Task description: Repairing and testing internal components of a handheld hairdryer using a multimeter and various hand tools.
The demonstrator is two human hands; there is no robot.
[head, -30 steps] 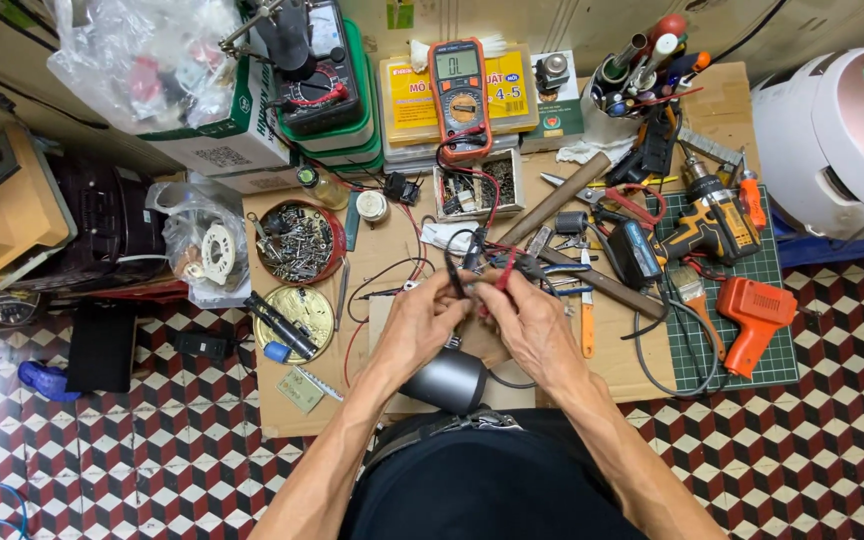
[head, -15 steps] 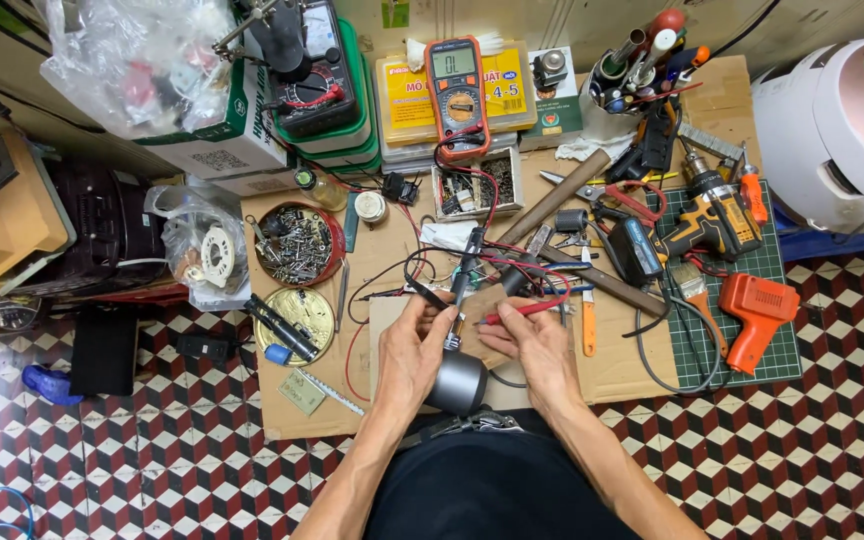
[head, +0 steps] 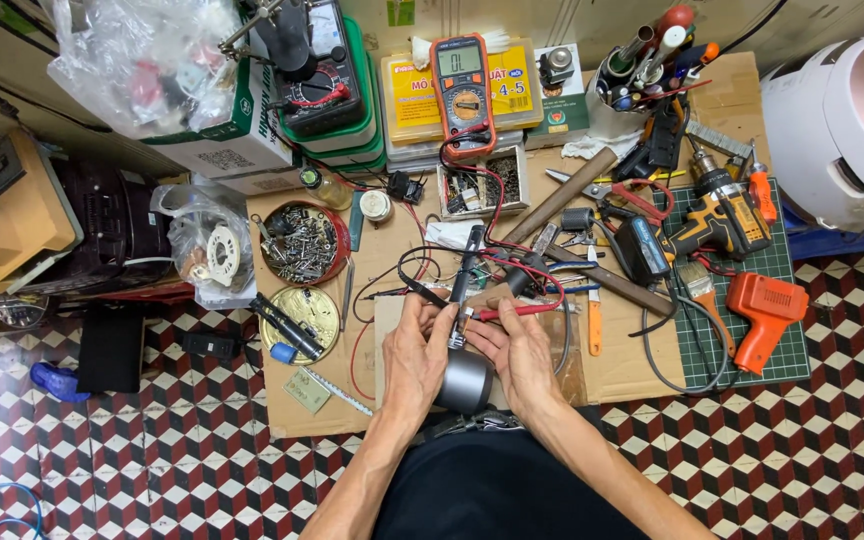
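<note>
Holding a dark grey cylinder (head: 466,380) between both hands at the near edge of the cardboard-covered bench (head: 632,372), just above the lap. Left hand (head: 414,352) closed around the cylinder's left side, thumb and fingers also pinching a black probe (head: 422,290) near its top. Right hand (head: 514,350) cupped against the right side, fingers clamped on a red probe (head: 514,311) lying level, tip pointing left toward the cylinder's upper end. Meeting just above the cylinder, both probe tips, with exact contact too small to tell. Running away from the hands, red and black leads (head: 472,205) up to an orange multimeter (head: 463,92) propped at the back on a yellow box (head: 517,95). Lying left of the hands, a brass tin lid (head: 304,310) and, beyond it, a round tin of screws (head: 302,243). Resting right of the hands, an orange-handled knife (head: 593,325), then a green cutting mat (head: 767,262) carrying a cordless drill (head: 697,225) and an orange soldering gun (head: 764,312). Standing farthest back, a cup of tools (head: 637,75) and a bag-topped carton (head: 222,150).
</note>
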